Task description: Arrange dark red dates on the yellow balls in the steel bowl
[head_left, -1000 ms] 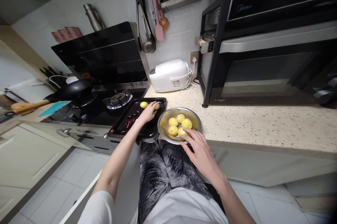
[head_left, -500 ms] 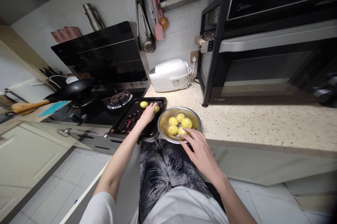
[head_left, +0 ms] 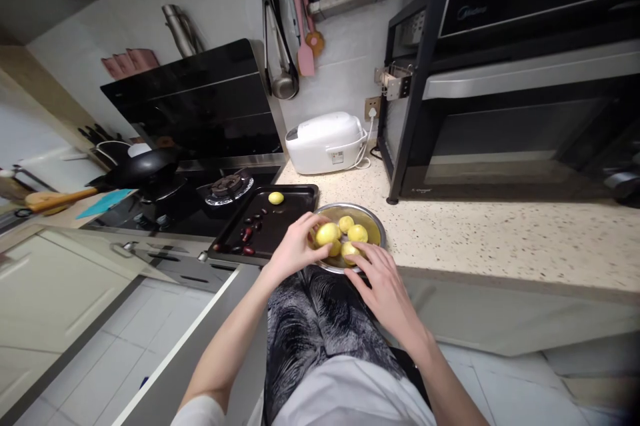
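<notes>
A steel bowl (head_left: pixel 381 239) holding several yellow lemons (head_left: pixel 357 233) stands near the counter's front edge. Over its left side, my left hand (head_left: pixel 300 244) has its fingers wrapped round one lemon (head_left: pixel 327 234). My right hand (head_left: pixel 380 276) is at the bowl's front right, fingertips touching a lemon (head_left: pixel 349 251) that lies in the bowl; its fingers are apart. Left of the bowl is a black tray (head_left: pixel 280 225) with one lemon (head_left: pixel 276 198) near its back and several dark red fruits (head_left: pixel 247 234) on its left part.
Behind the tray and bowl stands a white appliance (head_left: pixel 327 143). A gas stove (head_left: pixel 227 187) with a black wok (head_left: pixel 145 169) is to the left. A black oven (head_left: pixel 495 139) stands at the right, and utensils (head_left: pixel 305 56) hang on the wall.
My left hand has moved right from the tray to the bowl, bringing a lemon with it. One lemon now lies on the tray. My right hand has hardly moved; the view has shifted slightly.
</notes>
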Tool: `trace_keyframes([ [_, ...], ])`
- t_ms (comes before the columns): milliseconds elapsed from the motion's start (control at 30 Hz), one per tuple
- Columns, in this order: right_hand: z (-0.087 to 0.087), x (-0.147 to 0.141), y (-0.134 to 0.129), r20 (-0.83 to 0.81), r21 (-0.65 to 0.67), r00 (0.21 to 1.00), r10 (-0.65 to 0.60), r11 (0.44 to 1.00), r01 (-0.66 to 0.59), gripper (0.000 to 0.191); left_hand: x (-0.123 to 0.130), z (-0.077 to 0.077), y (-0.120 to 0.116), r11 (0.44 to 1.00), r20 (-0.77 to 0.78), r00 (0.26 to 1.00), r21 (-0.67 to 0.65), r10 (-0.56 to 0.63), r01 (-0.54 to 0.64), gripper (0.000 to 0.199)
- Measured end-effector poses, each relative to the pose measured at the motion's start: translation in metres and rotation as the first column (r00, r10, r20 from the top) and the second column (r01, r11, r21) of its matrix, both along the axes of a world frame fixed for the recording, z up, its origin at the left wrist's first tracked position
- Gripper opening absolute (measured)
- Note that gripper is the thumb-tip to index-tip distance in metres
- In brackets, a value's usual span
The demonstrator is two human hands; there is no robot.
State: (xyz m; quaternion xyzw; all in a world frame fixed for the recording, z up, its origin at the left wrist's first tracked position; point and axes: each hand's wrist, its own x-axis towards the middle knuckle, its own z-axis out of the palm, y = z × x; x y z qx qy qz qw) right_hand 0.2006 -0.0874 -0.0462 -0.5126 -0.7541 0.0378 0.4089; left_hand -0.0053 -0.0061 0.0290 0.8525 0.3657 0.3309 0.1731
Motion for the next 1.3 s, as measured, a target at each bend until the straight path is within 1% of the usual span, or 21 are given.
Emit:
trace_keyframes([
  [133, 0.001, 0.0, -0.002, 0.056, -0.001, 0.998, 0.025, 1.0, -0.025, 0.028, 0.007, -0.011, -0.015, 0.998, -0.023, 0.999, -0.056, -0.039, 0.038, 0.037],
  [300, 0.003, 0.001, -0.003, 0.131, -0.014, 0.989, 0.069, 0.998, -0.068, 0.031, 0.008, -0.022, -0.02, 0.996, -0.024, 1.0, -0.092, -0.016, 0.014, 0.035],
  [400, 0.004, 0.001, -0.004, 0.124, -0.004, 0.991, 0.055, 0.998, -0.055, 0.031, 0.007, -0.025, -0.02, 0.995, -0.019, 1.0, -0.1, -0.017, 0.015, 0.033],
  [600, 0.004, 0.001, -0.004, 0.112, 0.02, 0.994, -0.01, 1.0, 0.007, 0.028, 0.005, -0.031, -0.018, 0.994, 0.012, 0.999, -0.103, -0.047, 0.048, 0.03],
  [667, 0.005, 0.002, -0.004, 0.11, 0.025, 0.994, -0.021, 1.0, 0.018, 0.028, 0.004, -0.031, -0.017, 0.989, 0.039, 0.996, -0.125, -0.079, 0.083, 0.037],
  [767, 0.006, 0.003, -0.004, 0.102, 0.034, 0.994, -0.033, 0.999, 0.029, 0.027, 0.001, -0.032, -0.017, 0.971, 0.046, 0.989, -0.189, -0.138, 0.144, 0.058],
  [867, 0.007, 0.002, -0.003, 0.092, 0.041, 0.995, -0.047, 0.998, 0.043, 0.028, -0.002, -0.031, -0.016, 0.964, -0.019, 0.99, -0.23, -0.14, 0.132, 0.073],
  [967, 0.007, 0.002, -0.002, 0.089, 0.043, 0.995, -0.041, 0.998, 0.038, 0.029, -0.003, -0.031, -0.013, 0.979, -0.092, 0.989, -0.178, -0.114, 0.096, 0.074],
  [1133, 0.007, 0.004, 0.0, 0.129, 0.017, 0.991, 0.032, 0.999, -0.034, 0.03, 0.0, -0.032, -0.011, 0.989, -0.175, 0.976, -0.084, -0.132, 0.118, 0.07],
  [1200, 0.007, 0.004, 0.0, 0.144, 0.016, 0.989, 0.022, 1.0, -0.024, 0.031, 0.002, -0.033, -0.012, 0.994, -0.206, 0.973, -0.051, -0.106, 0.097, 0.069],
  [1300, 0.009, 0.005, 0.0, 0.151, 0.021, 0.988, -0.009, 1.0, 0.006, 0.03, 0.004, -0.035, -0.016, 0.999, -0.249, 0.967, 0.011, -0.043, 0.047, 0.063],
])
